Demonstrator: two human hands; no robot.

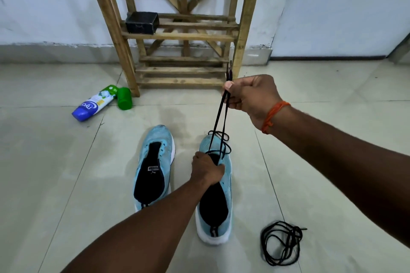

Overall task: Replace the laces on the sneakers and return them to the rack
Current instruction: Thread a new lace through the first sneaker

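Lying coiled nearest on the floor was a spare black lace (pixel 281 242). The left hand (pixel 207 170) gripped one sneaker (pixel 214 206) beside its laceless mate (pixel 153 168); the right hand (pixel 250 97) pinched both ends of the threaded lace (pixel 216 118) taut. Lacing looked barely begun; crossing upward should come next. The rack (pixel 184 35) stood behind.
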